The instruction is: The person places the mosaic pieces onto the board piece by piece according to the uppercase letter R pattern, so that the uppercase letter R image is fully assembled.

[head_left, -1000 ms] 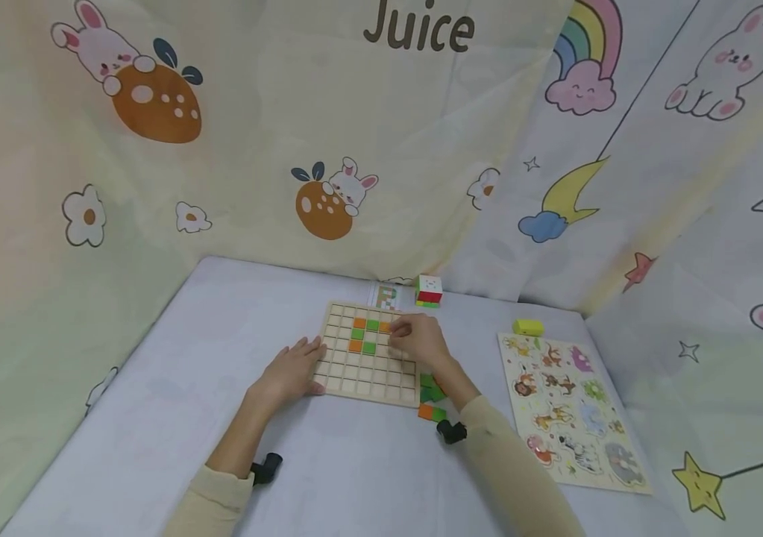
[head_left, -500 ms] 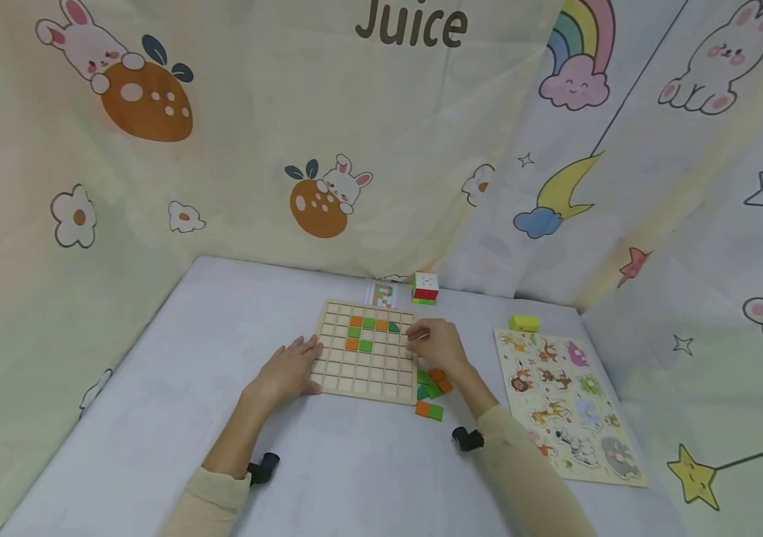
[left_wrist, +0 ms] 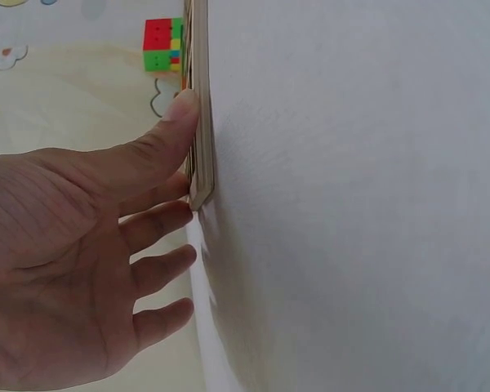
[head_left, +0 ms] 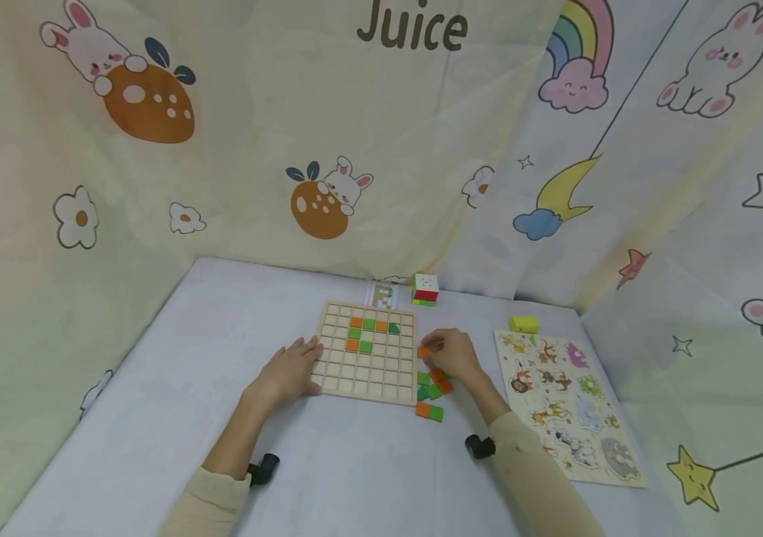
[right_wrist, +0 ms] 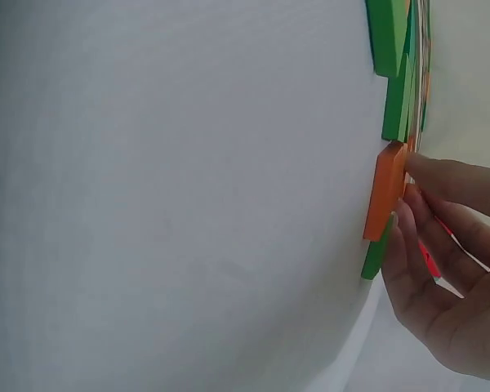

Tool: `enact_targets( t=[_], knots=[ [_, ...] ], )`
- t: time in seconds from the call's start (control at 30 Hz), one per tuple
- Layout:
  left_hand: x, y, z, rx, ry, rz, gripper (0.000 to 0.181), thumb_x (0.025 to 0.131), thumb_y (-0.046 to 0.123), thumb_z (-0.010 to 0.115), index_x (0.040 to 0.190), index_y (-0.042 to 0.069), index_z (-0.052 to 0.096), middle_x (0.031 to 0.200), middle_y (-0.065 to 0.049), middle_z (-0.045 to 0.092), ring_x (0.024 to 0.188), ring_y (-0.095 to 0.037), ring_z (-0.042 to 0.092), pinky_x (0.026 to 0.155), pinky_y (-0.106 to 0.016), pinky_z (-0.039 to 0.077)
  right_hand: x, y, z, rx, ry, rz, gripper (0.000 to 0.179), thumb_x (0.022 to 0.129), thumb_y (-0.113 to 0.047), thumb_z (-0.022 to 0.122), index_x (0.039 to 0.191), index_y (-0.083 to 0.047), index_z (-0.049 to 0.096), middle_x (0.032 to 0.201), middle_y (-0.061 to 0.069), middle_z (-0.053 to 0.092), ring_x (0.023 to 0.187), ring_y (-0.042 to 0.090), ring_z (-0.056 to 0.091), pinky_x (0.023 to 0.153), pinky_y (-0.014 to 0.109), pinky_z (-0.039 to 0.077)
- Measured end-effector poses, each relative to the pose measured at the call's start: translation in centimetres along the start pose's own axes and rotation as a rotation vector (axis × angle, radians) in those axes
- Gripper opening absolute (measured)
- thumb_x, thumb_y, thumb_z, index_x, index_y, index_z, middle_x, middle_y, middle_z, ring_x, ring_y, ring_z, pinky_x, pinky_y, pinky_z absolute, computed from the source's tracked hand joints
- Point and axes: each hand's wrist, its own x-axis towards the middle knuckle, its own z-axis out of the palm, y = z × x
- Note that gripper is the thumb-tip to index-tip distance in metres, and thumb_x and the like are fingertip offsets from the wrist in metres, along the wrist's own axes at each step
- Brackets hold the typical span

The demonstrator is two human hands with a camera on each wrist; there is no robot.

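Note:
A square wooden grid board (head_left: 354, 373) lies on the table with several orange and green tiles (head_left: 369, 325) in its cells. A dark green piece (head_left: 394, 328) at the right end of the top row looks cut to a slant. My left hand (head_left: 287, 369) rests on the board's left edge, its thumb (left_wrist: 180, 106) against the rim and fingers spread. Just off the right edge, my right hand (head_left: 453, 353) pinches an orange tile (head_left: 424, 351) at its fingertips. Below it lie loose orange and green tiles (head_left: 434, 391), also seen from the side in the right wrist view.
Behind the board lie a pattern card (head_left: 383, 296) and a puzzle cube (head_left: 425, 289). To the right are an animal picture board (head_left: 572, 410) and a yellow block (head_left: 524, 324). A printed cloth (head_left: 233, 149) hangs behind the table.
My right hand has moved from over the board to just off its right edge, uncovering the dark green piece. The orange tile now shows at its fingertips. My left hand stays on the board.

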Motion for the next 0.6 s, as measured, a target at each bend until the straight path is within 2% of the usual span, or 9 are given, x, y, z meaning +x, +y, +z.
enact_targets(
  t=[0.4,0.6],
  knots=[
    [-0.10,0.06,0.12,0.011,0.005,-0.002,0.086,0.086,0.029,0.083,0.156,-0.002,0.044,0.167,-0.019,0.033,0.155,-0.044,0.027,0.123,-0.065,0.024,-0.24,0.00,-0.29,0.023,-0.014,0.027,0.030,0.080,-0.004,0.087,0.109,-0.008,0.078,0.097,0.004,0.074,0.085,0.020,0.066,0.070,0.032,0.059],
    [-0.25,0.21,-0.07,-0.001,0.002,-0.006,0.086,0.086,0.029,0.083,0.156,-0.002,0.044,0.167,-0.019,0.033,0.155,-0.044,0.026,0.124,-0.065,0.024,-0.40,-0.16,-0.75,0.040,-0.006,0.019,0.027,0.083,-0.005,0.085,0.109,-0.008,0.078,0.097,0.005,0.074,0.083,0.020,0.066,0.070,0.032,0.058]
  ],
)
